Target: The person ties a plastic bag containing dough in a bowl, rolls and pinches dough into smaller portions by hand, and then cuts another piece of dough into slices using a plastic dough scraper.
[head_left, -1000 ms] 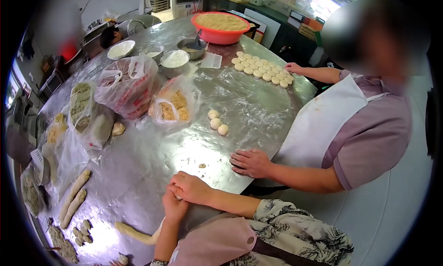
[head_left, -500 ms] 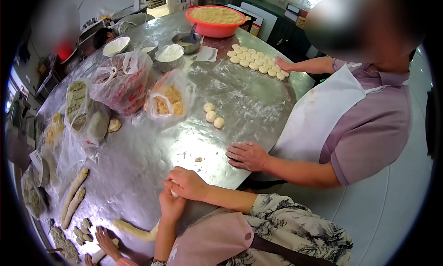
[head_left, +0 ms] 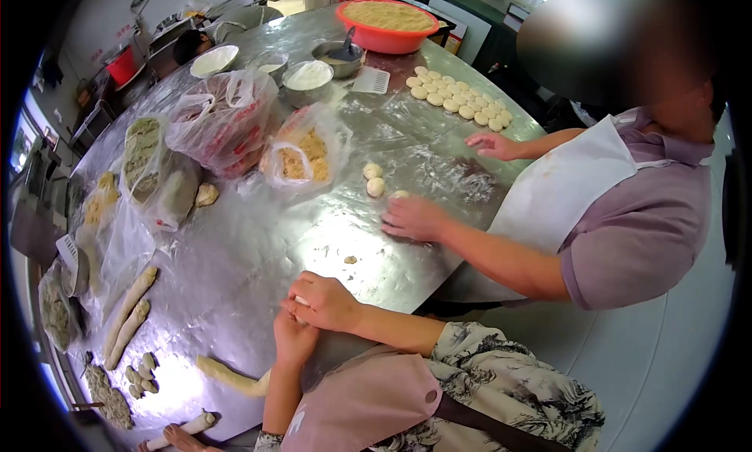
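Note:
My left hand (head_left: 294,334) and my right hand (head_left: 327,301) are pressed together above the table's near edge, fingers wrapped round a small piece of dough (head_left: 301,301) that shows pale between them. Below them a long strip of dough (head_left: 233,377) lies on the metal table (head_left: 258,256), its right end behind my left forearm. A tiny dough scrap (head_left: 350,260) sits just beyond my hands. Farther off are a few round dough balls (head_left: 375,186).
A co-worker's hand (head_left: 415,218) is at the dough balls, the other (head_left: 492,146) near rows of flattened rounds (head_left: 458,99). Filling bags (head_left: 305,154), flour bowls (head_left: 307,77) and a red basin (head_left: 388,41) stand farther back. Another person's hand (head_left: 182,438) touches a dough roll at bottom left.
The co-worker's near hand has moved from the table edge to the dough balls; the far hand has left the rounds. Another person's hand has appeared at bottom left. My hands stay clasped round the dough.

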`<state>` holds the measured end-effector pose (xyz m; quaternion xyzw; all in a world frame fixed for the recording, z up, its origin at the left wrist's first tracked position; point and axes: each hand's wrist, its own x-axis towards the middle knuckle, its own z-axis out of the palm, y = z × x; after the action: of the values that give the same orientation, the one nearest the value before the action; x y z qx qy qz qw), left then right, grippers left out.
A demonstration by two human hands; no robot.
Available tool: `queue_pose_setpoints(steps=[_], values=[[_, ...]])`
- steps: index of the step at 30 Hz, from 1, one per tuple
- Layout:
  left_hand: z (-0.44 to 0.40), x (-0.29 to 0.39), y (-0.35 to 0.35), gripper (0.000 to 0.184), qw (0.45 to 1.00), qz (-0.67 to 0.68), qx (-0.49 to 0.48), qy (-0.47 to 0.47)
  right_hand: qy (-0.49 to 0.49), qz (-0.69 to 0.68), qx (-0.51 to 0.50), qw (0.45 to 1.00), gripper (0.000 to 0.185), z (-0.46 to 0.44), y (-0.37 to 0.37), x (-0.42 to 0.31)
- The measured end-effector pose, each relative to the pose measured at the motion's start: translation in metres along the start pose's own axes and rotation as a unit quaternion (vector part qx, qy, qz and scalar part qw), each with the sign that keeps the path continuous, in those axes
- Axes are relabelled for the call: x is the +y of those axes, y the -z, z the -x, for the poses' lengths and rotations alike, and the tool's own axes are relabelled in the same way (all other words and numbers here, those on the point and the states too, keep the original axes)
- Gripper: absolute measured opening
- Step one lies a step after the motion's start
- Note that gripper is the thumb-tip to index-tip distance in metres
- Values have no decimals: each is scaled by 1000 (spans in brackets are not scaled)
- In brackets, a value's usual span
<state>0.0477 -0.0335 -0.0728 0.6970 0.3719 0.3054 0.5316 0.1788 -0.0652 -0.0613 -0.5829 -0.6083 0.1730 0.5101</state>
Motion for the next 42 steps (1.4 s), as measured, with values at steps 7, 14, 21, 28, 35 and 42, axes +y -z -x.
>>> queue_pose_setpoints(steps=[7,14,21,28,35,42], values=[[-4,9,4,10,1000,-1,-15,0,4,4,-58,998,24,-6,14,-14],[1,-8,12,16,998,-43,-38,-19,59,10,14,998,15,-10,1,-6],[4,10,20,14,996,22,-47,77,81,63,61,993,19,-22,-11,11],[14,24,30,16,993,78,-81,26,-40,145,38,988,27,-40,-8,58],[7,27,35,43,992,31,-18,123,-324,-145,-146,923,60,-74,-25,53],[5,1,33,98,993,-46,78,77,-169,-91,-224,955,55,-60,-12,17]])
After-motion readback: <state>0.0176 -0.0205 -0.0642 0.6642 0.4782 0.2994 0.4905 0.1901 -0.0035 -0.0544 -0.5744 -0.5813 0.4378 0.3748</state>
